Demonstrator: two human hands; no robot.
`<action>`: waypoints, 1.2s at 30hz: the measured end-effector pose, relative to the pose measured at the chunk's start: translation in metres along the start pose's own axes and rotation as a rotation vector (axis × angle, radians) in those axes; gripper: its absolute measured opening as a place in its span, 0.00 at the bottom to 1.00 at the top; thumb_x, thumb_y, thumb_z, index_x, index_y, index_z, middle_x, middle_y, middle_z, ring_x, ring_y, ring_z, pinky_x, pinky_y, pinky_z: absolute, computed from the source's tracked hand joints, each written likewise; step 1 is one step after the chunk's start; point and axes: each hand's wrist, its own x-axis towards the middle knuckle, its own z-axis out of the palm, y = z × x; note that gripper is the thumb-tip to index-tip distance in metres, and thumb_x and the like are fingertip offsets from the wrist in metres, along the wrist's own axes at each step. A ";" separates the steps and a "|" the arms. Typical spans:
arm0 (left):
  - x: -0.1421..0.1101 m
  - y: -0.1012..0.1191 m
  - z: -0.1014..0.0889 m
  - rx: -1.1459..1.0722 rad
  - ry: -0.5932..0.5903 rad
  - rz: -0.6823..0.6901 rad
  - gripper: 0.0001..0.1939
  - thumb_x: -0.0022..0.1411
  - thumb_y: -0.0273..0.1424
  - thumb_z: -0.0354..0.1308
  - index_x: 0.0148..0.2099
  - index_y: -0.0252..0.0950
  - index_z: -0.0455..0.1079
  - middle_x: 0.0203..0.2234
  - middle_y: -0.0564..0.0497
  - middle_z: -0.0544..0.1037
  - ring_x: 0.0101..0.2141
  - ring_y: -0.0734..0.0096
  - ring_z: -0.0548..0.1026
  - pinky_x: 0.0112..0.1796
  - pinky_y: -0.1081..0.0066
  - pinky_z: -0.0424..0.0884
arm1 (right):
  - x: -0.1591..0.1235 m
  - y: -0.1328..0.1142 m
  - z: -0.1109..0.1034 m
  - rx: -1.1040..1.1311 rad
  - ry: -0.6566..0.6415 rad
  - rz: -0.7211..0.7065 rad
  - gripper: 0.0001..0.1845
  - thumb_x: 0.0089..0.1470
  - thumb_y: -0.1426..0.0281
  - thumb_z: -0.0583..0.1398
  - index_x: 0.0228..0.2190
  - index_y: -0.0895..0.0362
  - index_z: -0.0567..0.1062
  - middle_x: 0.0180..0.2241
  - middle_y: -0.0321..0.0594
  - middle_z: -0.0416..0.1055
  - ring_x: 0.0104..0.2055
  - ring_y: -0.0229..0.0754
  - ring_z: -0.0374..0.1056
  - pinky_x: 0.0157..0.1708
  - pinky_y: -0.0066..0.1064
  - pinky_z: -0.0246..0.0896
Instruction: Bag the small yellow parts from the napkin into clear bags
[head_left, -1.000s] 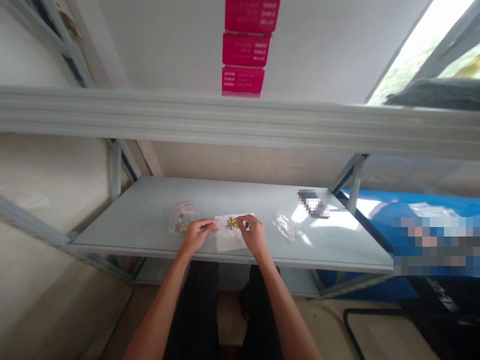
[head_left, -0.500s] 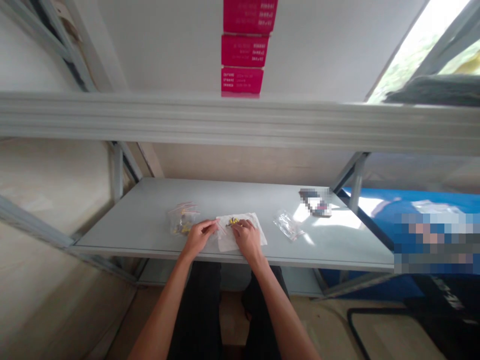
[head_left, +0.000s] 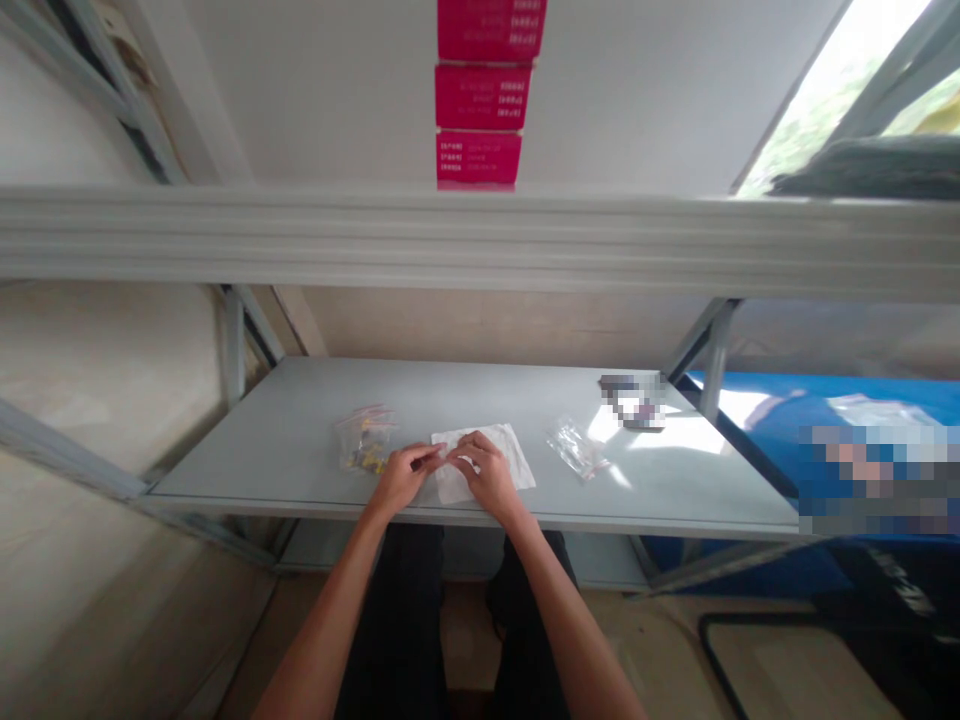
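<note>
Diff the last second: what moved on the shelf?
The right hand moved left over the white sheet, so its fingers are now close to those of the left hand. The small yellow part no longer shows: hidden or lifted, cannot tell. The zip bag of yellow parts and the clear bag stayed put.

You get a bright view: daylight floods through the window (head_left: pixel 825 95) at upper right, burning out to white, and lays hard glare (head_left: pixel 675 435) across the grey shelf (head_left: pixel 247 440). Straight edges bow outward near the frame, and a pixelated patch (head_left: pixel 877 478) blurs the lower right.
</note>
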 end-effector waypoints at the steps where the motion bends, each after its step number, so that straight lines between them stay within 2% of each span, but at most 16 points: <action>1: 0.000 0.001 0.000 -0.010 -0.005 0.000 0.20 0.62 0.44 0.63 0.48 0.36 0.81 0.44 0.43 0.84 0.44 0.55 0.81 0.47 0.62 0.75 | 0.000 -0.001 0.000 0.015 -0.023 -0.025 0.09 0.65 0.70 0.59 0.36 0.54 0.81 0.40 0.43 0.73 0.43 0.43 0.71 0.44 0.34 0.67; 4: -0.001 0.001 -0.001 -0.073 0.016 -0.038 0.21 0.60 0.45 0.65 0.48 0.35 0.81 0.45 0.43 0.84 0.46 0.54 0.81 0.50 0.61 0.74 | 0.001 -0.002 0.000 0.059 -0.008 -0.021 0.13 0.67 0.70 0.56 0.41 0.53 0.82 0.42 0.44 0.72 0.45 0.42 0.71 0.46 0.34 0.67; 8: -0.003 -0.002 -0.004 -0.216 0.107 -0.153 0.28 0.58 0.49 0.65 0.52 0.33 0.80 0.44 0.41 0.84 0.45 0.53 0.81 0.49 0.61 0.74 | -0.002 0.002 0.001 -0.092 0.160 0.105 0.13 0.66 0.71 0.56 0.43 0.54 0.82 0.41 0.45 0.72 0.45 0.45 0.70 0.47 0.36 0.67; 12: -0.004 -0.003 -0.006 -0.294 0.155 -0.184 0.31 0.64 0.53 0.59 0.55 0.32 0.78 0.41 0.42 0.85 0.44 0.56 0.81 0.49 0.63 0.74 | -0.003 0.005 0.008 -0.335 0.052 0.103 0.08 0.60 0.73 0.63 0.39 0.53 0.83 0.44 0.47 0.72 0.48 0.49 0.68 0.50 0.39 0.66; 17: -0.006 -0.001 -0.007 -0.277 0.157 -0.174 0.34 0.63 0.54 0.59 0.58 0.31 0.76 0.41 0.43 0.85 0.44 0.58 0.81 0.48 0.65 0.74 | -0.001 0.003 0.012 -0.429 -0.013 0.094 0.10 0.61 0.76 0.61 0.37 0.54 0.83 0.42 0.47 0.73 0.47 0.49 0.67 0.47 0.38 0.66; 21: -0.005 0.000 -0.005 -0.240 0.118 -0.172 0.34 0.61 0.53 0.62 0.59 0.32 0.75 0.42 0.42 0.85 0.43 0.56 0.82 0.47 0.63 0.76 | 0.000 0.000 0.007 -0.257 0.071 0.095 0.11 0.64 0.73 0.58 0.37 0.54 0.82 0.40 0.45 0.74 0.46 0.46 0.69 0.47 0.37 0.66; 24: -0.004 0.000 -0.003 -0.149 0.086 -0.130 0.30 0.59 0.51 0.64 0.55 0.34 0.78 0.48 0.41 0.83 0.48 0.53 0.81 0.51 0.59 0.74 | -0.001 -0.004 0.002 -0.057 0.126 0.088 0.11 0.66 0.69 0.58 0.39 0.53 0.82 0.40 0.44 0.74 0.45 0.44 0.70 0.47 0.35 0.67; 28: -0.003 0.001 -0.002 -0.057 -0.027 -0.062 0.24 0.61 0.47 0.63 0.52 0.37 0.80 0.50 0.44 0.82 0.52 0.52 0.79 0.56 0.57 0.70 | -0.001 -0.006 0.001 0.021 -0.017 0.001 0.10 0.64 0.68 0.59 0.36 0.53 0.82 0.38 0.43 0.74 0.44 0.43 0.70 0.46 0.35 0.67; 31: -0.002 0.001 -0.004 -0.066 -0.046 -0.051 0.24 0.62 0.47 0.62 0.53 0.37 0.79 0.51 0.44 0.81 0.53 0.53 0.78 0.57 0.57 0.69 | 0.000 -0.006 0.002 0.054 -0.077 -0.005 0.13 0.65 0.69 0.57 0.38 0.54 0.82 0.40 0.43 0.74 0.45 0.43 0.71 0.48 0.36 0.66; 33: -0.002 0.001 -0.005 -0.084 -0.040 -0.061 0.24 0.63 0.48 0.61 0.53 0.37 0.79 0.51 0.44 0.82 0.53 0.53 0.78 0.57 0.57 0.69 | -0.001 -0.006 0.000 0.066 0.025 0.067 0.15 0.67 0.70 0.54 0.40 0.54 0.82 0.40 0.44 0.74 0.45 0.43 0.71 0.47 0.35 0.66; 36: -0.002 -0.001 -0.006 -0.121 -0.035 -0.093 0.26 0.65 0.51 0.56 0.50 0.35 0.81 0.46 0.43 0.84 0.50 0.53 0.79 0.56 0.58 0.69 | -0.006 -0.003 -0.006 -0.048 0.292 0.240 0.17 0.67 0.71 0.52 0.40 0.56 0.81 0.38 0.45 0.75 0.40 0.44 0.70 0.42 0.35 0.65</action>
